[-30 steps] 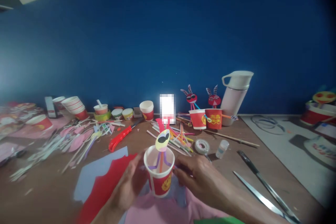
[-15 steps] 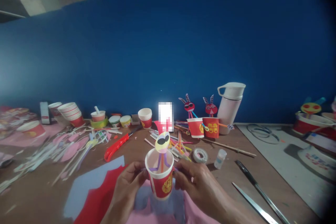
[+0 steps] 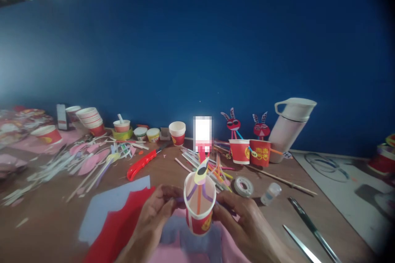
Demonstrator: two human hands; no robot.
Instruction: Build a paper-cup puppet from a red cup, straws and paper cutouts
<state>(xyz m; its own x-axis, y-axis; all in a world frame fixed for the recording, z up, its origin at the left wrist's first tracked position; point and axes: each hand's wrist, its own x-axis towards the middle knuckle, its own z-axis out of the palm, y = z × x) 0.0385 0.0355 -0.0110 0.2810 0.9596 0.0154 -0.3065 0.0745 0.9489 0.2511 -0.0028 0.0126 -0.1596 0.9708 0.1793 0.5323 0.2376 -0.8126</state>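
Note:
A red and white paper cup (image 3: 199, 224) with a gold print stands upright between my hands. Inside it is a puppet with a yellow paper face (image 3: 201, 172) wearing dark sunglasses and a red top, set on an orange stick (image 3: 199, 199). Purple strips spread from under the face to both sides of the cup. My left hand (image 3: 160, 205) is closed, pinching the left purple strip (image 3: 180, 200) beside the cup. My right hand (image 3: 240, 218) is closed at the cup's right side, with the other purple strip (image 3: 228, 208) between its fingers; its thumb is against or very near the wall.
Red card (image 3: 119, 226) and pale blue card (image 3: 95, 218) lie left, beside a red utility knife (image 3: 142, 165). Tape (image 3: 243, 186), a small bottle (image 3: 271, 194), scissors-like blade (image 3: 300, 243) and pen (image 3: 308, 218) lie right. Finished cup puppets (image 3: 240, 152) stand before a white flask (image 3: 288, 125).
The view has tilted, shifting the table things. The yellow face has turned sideways and leans over the cup. The purple strips, bent down inside before, now stretch outward to both sides.

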